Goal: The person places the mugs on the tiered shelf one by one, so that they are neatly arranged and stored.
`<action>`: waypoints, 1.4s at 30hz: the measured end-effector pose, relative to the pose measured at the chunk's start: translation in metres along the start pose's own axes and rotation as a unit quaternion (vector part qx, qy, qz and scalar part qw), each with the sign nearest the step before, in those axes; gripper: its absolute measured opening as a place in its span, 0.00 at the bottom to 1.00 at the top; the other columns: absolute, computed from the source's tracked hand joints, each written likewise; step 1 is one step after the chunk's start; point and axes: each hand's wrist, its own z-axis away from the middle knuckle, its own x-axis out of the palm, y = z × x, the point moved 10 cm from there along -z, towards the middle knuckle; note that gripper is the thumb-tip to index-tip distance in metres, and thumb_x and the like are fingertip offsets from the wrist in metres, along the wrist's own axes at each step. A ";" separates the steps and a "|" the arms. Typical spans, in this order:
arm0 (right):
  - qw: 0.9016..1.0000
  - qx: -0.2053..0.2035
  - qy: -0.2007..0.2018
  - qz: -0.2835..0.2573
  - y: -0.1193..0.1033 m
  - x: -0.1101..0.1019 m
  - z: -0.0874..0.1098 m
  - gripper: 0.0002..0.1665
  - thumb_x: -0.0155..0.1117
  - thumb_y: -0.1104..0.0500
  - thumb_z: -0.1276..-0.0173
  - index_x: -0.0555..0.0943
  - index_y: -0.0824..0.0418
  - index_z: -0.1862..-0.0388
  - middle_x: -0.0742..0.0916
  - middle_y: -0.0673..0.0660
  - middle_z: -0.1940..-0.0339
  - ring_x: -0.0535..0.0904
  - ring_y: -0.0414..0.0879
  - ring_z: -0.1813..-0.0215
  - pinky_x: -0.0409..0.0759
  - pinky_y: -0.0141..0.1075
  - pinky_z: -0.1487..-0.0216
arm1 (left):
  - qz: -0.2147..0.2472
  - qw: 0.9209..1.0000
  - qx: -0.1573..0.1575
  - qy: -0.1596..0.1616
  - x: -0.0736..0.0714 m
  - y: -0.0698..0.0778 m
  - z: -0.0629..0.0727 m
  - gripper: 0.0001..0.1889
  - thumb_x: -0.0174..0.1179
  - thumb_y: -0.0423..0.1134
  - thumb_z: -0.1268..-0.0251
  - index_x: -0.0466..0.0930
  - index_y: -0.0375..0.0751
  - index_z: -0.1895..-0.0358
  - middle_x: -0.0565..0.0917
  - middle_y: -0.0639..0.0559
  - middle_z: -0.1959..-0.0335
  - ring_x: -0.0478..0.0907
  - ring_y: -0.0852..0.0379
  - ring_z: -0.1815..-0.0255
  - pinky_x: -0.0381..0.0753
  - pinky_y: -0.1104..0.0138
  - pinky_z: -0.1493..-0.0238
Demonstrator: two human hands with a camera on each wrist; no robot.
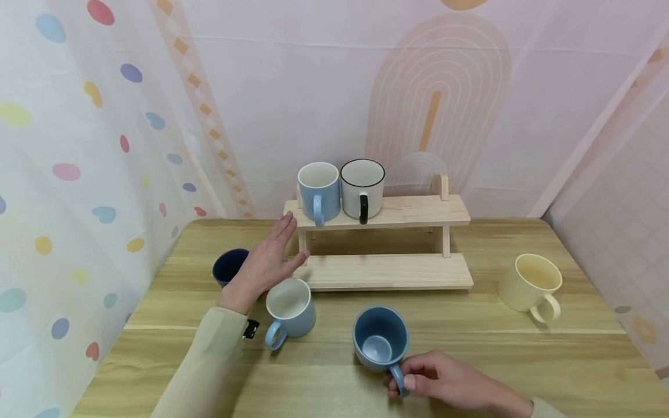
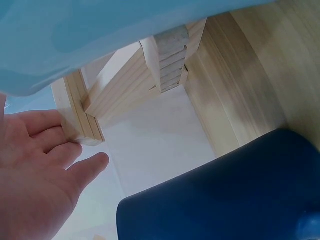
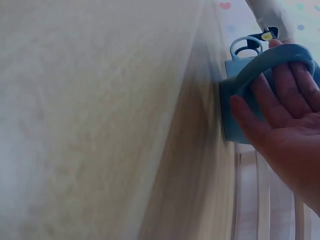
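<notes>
My left hand [image 1: 265, 260] reaches to the left end of the wooden two-tier rack [image 1: 387, 273], fingers extended at the end of its upper board; in the left wrist view the fingertips meet the board end [image 2: 77, 117] and the thumb stands apart. At the front, my right hand [image 1: 446, 380] holds a blue mug [image 1: 380, 334] by its handle [image 1: 399, 380]. Fingers pass through that handle in the right wrist view, where the mug [image 3: 232, 112] stands by the wooden tabletop. Just below my left hand is a light blue mug [image 1: 297, 319] with a pale inside.
A dark navy mug [image 1: 228, 267] stands partly behind my left forearm. On the rack's upper board sit a blue mug [image 1: 328, 200] and a white mug [image 1: 355, 203] with black rim and handle. A cream mug [image 1: 517, 290] stands at the right. Curtains [image 1: 313, 87] hang behind the table.
</notes>
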 end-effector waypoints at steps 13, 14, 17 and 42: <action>0.999 0.004 0.033 0.029 0.001 -0.012 0.009 0.16 0.47 0.66 0.15 0.82 0.67 0.58 0.86 0.71 0.57 0.82 0.40 0.50 0.78 0.31 0.43 | 0.000 1.000 0.003 0.004 -0.001 0.000 0.000 0.44 0.62 0.53 0.26 0.55 0.30 0.19 0.51 0.39 0.16 0.47 0.40 0.16 0.62 0.43 0.24; 0.999 0.001 0.033 0.031 0.001 -0.012 0.009 0.16 0.46 0.66 0.15 0.82 0.67 0.58 0.86 0.71 0.57 0.82 0.40 0.50 0.79 0.32 0.43 | 0.000 1.000 0.003 0.004 -0.001 0.000 0.000 0.44 0.62 0.53 0.26 0.55 0.30 0.19 0.51 0.39 0.16 0.47 0.40 0.16 0.62 0.43 0.24; 0.999 0.005 0.034 0.034 0.000 -0.012 0.010 0.17 0.45 0.66 0.15 0.83 0.67 0.55 0.87 0.68 0.57 0.82 0.40 0.51 0.79 0.32 0.44 | 0.000 1.000 0.003 0.004 -0.001 0.000 0.000 0.44 0.62 0.53 0.26 0.55 0.30 0.19 0.50 0.39 0.16 0.47 0.40 0.16 0.61 0.43 0.24; 0.991 0.015 0.126 0.042 -0.013 -0.029 0.020 0.19 0.45 0.65 0.15 0.84 0.70 0.54 0.88 0.69 0.60 0.86 0.47 0.50 0.80 0.33 0.41 | 0.010 1.000 0.002 0.001 0.000 0.000 0.000 0.43 0.61 0.52 0.26 0.54 0.30 0.19 0.50 0.39 0.15 0.46 0.40 0.15 0.58 0.44 0.22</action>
